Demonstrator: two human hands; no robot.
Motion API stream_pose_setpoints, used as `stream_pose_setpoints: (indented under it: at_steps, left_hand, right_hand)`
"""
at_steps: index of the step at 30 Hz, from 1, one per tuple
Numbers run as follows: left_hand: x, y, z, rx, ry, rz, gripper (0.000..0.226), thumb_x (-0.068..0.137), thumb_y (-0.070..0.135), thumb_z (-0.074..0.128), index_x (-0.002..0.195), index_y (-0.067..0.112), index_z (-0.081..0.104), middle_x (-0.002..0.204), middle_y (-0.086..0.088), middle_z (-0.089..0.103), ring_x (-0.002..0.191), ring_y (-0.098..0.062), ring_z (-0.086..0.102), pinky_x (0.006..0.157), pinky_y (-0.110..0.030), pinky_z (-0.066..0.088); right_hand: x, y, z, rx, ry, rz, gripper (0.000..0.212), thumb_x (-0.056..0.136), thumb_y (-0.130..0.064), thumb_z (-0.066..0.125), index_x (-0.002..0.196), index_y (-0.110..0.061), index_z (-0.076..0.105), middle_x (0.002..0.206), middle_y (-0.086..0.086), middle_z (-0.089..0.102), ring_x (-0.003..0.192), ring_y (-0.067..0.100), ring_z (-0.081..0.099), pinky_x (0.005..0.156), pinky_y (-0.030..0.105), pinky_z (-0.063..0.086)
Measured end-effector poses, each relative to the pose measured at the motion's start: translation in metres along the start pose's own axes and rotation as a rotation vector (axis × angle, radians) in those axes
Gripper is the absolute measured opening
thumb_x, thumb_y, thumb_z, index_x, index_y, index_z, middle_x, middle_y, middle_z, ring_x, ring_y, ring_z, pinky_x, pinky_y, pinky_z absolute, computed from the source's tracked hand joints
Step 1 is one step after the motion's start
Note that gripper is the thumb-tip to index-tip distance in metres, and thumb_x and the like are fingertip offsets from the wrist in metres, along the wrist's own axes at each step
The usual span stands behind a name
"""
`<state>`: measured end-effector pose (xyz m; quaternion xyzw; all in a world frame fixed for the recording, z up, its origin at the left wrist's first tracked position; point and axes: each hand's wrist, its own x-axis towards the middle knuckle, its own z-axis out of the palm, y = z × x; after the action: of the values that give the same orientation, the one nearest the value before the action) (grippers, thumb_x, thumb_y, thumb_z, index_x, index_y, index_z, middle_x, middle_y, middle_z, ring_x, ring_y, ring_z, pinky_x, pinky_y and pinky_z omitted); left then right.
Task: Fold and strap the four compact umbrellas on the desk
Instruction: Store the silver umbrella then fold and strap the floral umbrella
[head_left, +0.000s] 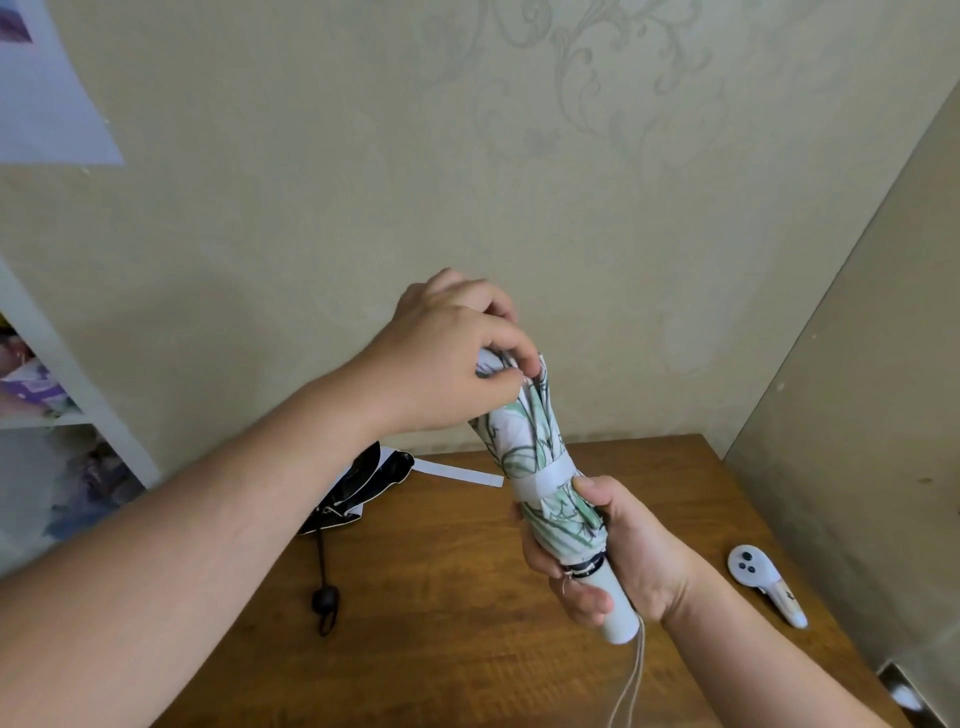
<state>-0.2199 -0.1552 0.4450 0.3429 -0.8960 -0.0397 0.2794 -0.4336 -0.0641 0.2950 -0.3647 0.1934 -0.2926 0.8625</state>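
Observation:
I hold a white umbrella with a green leaf print (535, 441) upright above the desk. Its canopy is gathered and a white strap (545, 480) runs around its middle. My right hand (618, 551) grips the lower canopy and the white handle, from which a cord hangs down. My left hand (457, 358) pinches the fabric folds at the top end. A black umbrella (363, 486) lies loose and unfolded on the desk behind my left forearm, with its white strap lying flat toward the right and its black handle (326, 597) nearer to me.
The wooden desk (441, 597) stands against a beige patterned wall. A white handheld controller (763, 582) lies at the desk's right side. A white shelf (62, 395) with colourful items stands at the left. A beige panel rises along the desk's right edge.

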Motion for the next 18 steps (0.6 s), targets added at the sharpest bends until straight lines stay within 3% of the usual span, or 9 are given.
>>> stream_pose_setpoints:
  at_steps: [4,8,14,18]
  left_hand:
    - [0.008,0.002,-0.011,0.061,-0.096,-0.013,0.019,0.074,0.048,0.055,0.082,0.053,0.072,0.099,0.023,0.062,0.105,-0.005,0.048,0.107,-0.046,0.033]
    - [0.014,-0.003,-0.026,0.094,-0.170,0.062,0.016,0.081,0.056,0.058,0.087,0.052,0.072,0.096,0.027,0.067,0.098,0.000,0.053,0.098,-0.043,0.043]
    - [0.014,0.001,-0.021,0.108,-0.008,0.079,0.014,0.080,0.048,0.063,0.081,0.044,0.076,0.076,0.018,0.063,0.079,-0.007,0.049,0.083,-0.038,0.044]
    - [0.013,0.001,-0.025,0.117,-0.129,0.015,0.010,0.085,0.050,0.062,0.088,0.045,0.070,0.082,0.016,0.063,0.087,-0.008,0.054,0.085,-0.039,0.048]
  right_hand:
    - [-0.003,-0.002,-0.003,-0.016,-0.051,0.052,0.059,0.092,-0.056,0.059,0.128,-0.010,0.052,0.081,0.012,0.055,0.045,0.015,0.060,0.043,0.023,0.039]
    - [-0.005,-0.003,-0.003,0.009,-0.088,0.096,0.059,0.092,-0.054,0.062,0.128,-0.010,0.053,0.079,0.013,0.054,0.045,0.016,0.061,0.043,0.020,0.046]
    - [-0.002,-0.006,-0.004,0.011,-0.163,0.138,0.061,0.090,-0.060,0.059,0.129,-0.012,0.053,0.078,0.010,0.054,0.045,0.014,0.059,0.041,0.019,0.042]
    - [-0.002,-0.006,-0.005,-0.010,-0.188,0.154,0.060,0.091,-0.060,0.056,0.129,-0.013,0.053,0.076,0.009,0.053,0.044,0.013,0.058,0.040,0.020,0.037]
